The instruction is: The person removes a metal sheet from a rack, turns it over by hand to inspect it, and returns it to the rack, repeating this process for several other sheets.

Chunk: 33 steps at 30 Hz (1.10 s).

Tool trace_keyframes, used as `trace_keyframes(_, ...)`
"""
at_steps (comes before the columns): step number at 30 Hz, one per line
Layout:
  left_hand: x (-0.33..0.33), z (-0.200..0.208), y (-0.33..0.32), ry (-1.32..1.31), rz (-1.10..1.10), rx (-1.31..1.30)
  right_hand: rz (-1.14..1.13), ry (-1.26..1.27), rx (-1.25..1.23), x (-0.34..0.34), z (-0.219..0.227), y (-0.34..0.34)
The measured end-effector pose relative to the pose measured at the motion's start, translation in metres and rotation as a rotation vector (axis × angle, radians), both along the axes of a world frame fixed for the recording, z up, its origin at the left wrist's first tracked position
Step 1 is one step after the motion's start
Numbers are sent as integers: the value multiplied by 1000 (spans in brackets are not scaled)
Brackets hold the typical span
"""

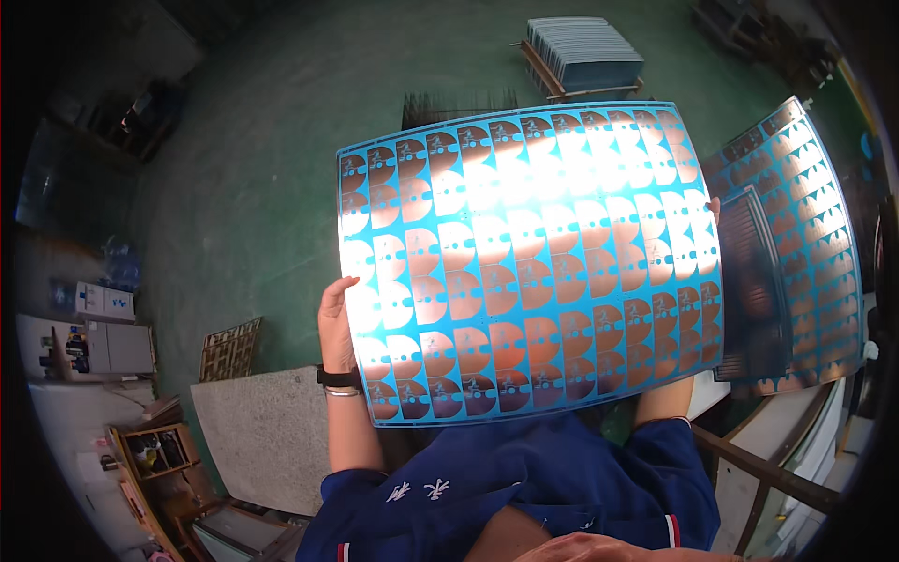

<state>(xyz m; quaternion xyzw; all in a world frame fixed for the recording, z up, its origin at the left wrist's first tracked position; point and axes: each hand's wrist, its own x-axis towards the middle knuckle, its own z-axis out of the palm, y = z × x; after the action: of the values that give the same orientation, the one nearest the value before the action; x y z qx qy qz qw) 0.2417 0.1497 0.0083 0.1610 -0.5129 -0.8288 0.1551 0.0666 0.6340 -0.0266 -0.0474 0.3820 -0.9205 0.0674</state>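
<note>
A large blue circuit board panel (573, 253) with rows of copper-coloured rounded shapes spans the middle of the view, bowed and glaring with reflected light. My left hand (337, 323) grips its left edge, thumb at the front, with a dark band on the wrist. At the right edge only the fingertips of my right hand (714, 208) show; the panel hides the rest. Beyond that edge stands a similar copper-and-blue panel (824, 201), tilted, with a dark ribbed rack (757, 281) partly in front of it.
A pallet stack of thin sheets (595, 56) stands on the green floor ahead, behind a black bristly rack (459, 106). At left lie a speckled grey board (257, 440), a slatted frame (231, 348) and a wooden shelf (154, 445). A metal frame (777, 478) is close on the right.
</note>
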Motion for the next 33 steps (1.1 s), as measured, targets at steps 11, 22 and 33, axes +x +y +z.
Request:
trace_keyframes(11, -11, -16, 2, -21, -76, 272, -56, -68, -35, 28, 0, -15)
trace_keyframes(22, -65, -111, 84, -108, -110, 738, -21, 68, -215, 85, 61, -114)
trace_keyframes(33, -106, -125, 121, -461, -568, 126, -428, 85, 900, 55, 81, -162)
